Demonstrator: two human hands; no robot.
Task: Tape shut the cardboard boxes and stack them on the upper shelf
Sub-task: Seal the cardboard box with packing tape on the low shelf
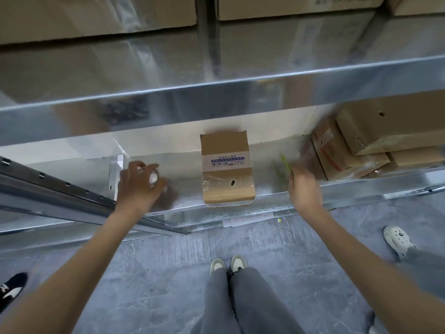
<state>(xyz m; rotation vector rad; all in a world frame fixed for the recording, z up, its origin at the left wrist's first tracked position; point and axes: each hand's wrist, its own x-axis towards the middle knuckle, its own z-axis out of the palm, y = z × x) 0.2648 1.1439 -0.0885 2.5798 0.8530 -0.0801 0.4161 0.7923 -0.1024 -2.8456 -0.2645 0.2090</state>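
The box (227,169), clear tape over its flaps, stands on the lower shelf (265,201) between the hands, the left hand (138,184) at its 9 o'clock gripping a tape roll (154,178) and the right hand (304,186) at its 3 o'clock pinching a green cutter (285,162), with more boxes (361,141) stacked at 2 o'clock.

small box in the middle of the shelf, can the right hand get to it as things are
Probably yes. The right hand hovers just right of the small box with bare shelf between, though it already pinches a green tool.
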